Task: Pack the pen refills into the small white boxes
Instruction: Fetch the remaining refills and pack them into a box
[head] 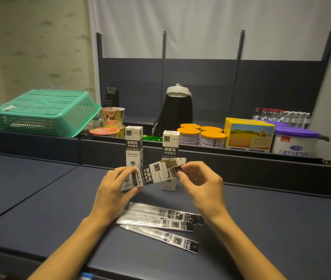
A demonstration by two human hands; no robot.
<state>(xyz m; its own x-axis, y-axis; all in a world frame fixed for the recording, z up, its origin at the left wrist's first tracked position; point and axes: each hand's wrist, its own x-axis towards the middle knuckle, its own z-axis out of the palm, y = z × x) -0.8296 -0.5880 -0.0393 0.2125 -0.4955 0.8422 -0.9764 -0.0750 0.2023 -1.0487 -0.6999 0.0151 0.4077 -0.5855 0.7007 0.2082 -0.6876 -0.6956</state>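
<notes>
From the head camera, your left hand [114, 184] grips the small white box [150, 174] by its closed end, its long axis tilted up to the right, while your right hand [199, 183] pinches the open flap. I count three boxes, two upright behind, and about three refill packets [160, 221] lying flat just below, nearer your right hand.

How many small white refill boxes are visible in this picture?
3. One box is held in the air, with the left hand gripping its body and the right hand at its open flap. Two stand upright behind: the left box and the right box.
</notes>
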